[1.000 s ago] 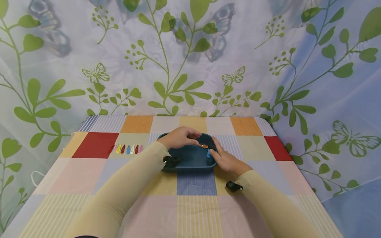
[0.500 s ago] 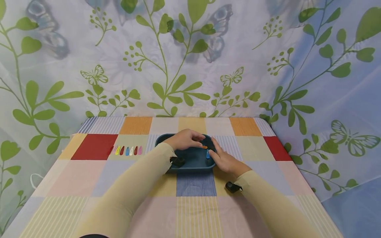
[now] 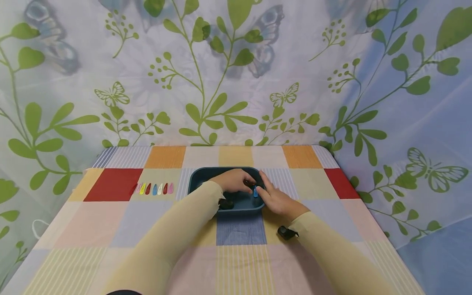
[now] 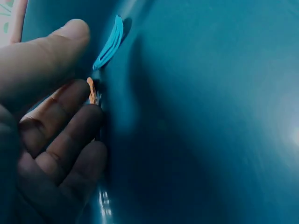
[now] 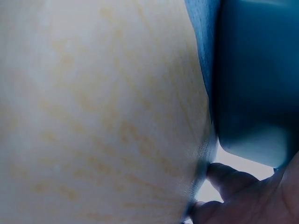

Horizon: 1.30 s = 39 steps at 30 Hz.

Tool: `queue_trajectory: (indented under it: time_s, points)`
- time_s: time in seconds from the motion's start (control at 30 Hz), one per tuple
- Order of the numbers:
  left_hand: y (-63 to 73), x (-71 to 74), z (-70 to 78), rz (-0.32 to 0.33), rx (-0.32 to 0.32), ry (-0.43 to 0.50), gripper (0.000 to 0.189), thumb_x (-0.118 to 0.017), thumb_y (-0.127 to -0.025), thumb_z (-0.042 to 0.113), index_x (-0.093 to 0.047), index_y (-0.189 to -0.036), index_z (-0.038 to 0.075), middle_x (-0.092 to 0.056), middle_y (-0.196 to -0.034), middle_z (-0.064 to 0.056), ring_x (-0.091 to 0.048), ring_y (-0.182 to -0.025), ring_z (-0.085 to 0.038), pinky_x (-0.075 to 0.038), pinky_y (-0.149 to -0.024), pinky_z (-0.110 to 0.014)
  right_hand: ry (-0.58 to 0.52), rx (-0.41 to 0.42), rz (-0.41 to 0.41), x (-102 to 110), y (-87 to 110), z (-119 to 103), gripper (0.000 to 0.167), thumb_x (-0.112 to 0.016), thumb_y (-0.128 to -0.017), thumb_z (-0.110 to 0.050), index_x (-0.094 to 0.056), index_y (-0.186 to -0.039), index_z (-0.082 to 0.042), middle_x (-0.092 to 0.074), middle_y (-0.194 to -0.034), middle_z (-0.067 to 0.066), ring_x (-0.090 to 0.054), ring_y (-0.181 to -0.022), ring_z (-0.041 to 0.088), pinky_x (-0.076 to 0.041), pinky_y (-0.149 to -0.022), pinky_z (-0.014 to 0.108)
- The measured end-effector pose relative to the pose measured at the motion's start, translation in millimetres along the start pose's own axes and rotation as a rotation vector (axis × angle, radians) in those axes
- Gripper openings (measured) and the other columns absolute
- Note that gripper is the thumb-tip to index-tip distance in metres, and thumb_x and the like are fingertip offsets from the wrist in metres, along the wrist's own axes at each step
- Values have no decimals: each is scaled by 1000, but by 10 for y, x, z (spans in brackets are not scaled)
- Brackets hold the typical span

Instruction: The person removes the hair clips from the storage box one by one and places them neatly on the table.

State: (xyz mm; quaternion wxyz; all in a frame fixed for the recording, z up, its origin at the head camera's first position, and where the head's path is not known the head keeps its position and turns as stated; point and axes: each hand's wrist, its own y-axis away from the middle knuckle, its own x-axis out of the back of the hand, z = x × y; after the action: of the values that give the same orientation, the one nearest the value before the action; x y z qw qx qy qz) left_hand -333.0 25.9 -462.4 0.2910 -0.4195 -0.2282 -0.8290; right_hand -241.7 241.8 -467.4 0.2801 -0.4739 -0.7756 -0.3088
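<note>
A dark blue tray (image 3: 239,211) stands on the patchwork cloth. Inside it, my left hand (image 3: 233,180) reaches down toward the right end, thumb apart from the bent fingers. An orange snap hair clip (image 4: 92,91) lies right at those fingertips in the left wrist view, partly hidden behind them. Just beyond is a blue hair clip (image 3: 255,191), lying near the tray's right wall. My right hand (image 3: 279,201) holds that right wall, thumb over the rim and fingers along the outside. In the right wrist view its fingers (image 5: 233,181) show below the tray's side.
Several hair clips (image 3: 155,189) in pink, yellow, red, blue and white form a row on the cloth left of the tray. A white cable (image 3: 35,227) loops at the table's left edge. A leaf-printed curtain (image 3: 206,73) hangs behind the table.
My left hand has moved right and lower into the tray, over the orange hair clip, which it now hides in the head view. The right hand keeps its place on the tray.
</note>
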Motion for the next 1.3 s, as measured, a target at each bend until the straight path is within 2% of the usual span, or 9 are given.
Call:
queue_trajectory:
  time_s: [0.2, 0.37, 0.6, 0.93, 1.3]
  points:
    - [-32, -57, 54, -17, 19, -54, 48, -84, -90, 36, -74, -134, 20, -75, -131, 6, -68, -117, -11, -52, -109, -34, -4, 15, -3, -7, -17, -9, 70, -25, -115, -47, 14, -169, -25, 3, -178, 13, -7, -161, 49, -5, -127, 69]
    - [-40, -71, 128, -21, 6, -77, 42, -87, -88, 33, -78, -127, 19, -77, -123, 5, -69, -109, -10, -53, -106, -33, -6, -4, -6, -11, -16, -6, 70, -25, -115, -49, 15, -169, -28, 2, -178, 13, -9, -160, 51, -6, -127, 69]
    - [-65, -119, 112, -2, -12, -151, 38, -88, -85, 38, -81, -119, 22, -73, -116, 6, -64, -102, -8, -52, -104, -31, 3, -11, -3, -22, 10, -3, 70, -21, -115, -51, 17, -168, -26, 1, -177, 17, -10, -159, 53, -5, -126, 71]
    - [-63, -143, 76, 40, -20, -190, 32, -87, -86, 41, -82, -111, 22, -72, -113, 6, -64, -102, -9, -52, -102, -31, 3, -23, 2, -23, 9, -29, 69, -21, -115, -51, 16, -168, -30, 1, -177, 16, -10, -157, 57, -9, -123, 75]
    - [-52, -133, 132, 35, -32, -176, 33, -87, -83, 48, -80, -104, 22, -71, -100, 10, -62, -85, -9, -53, -85, -26, -4, -2, 5, -24, 2, -11, 70, -22, -115, -52, 17, -168, -29, 2, -178, 16, -8, -159, 52, -8, -125, 73]
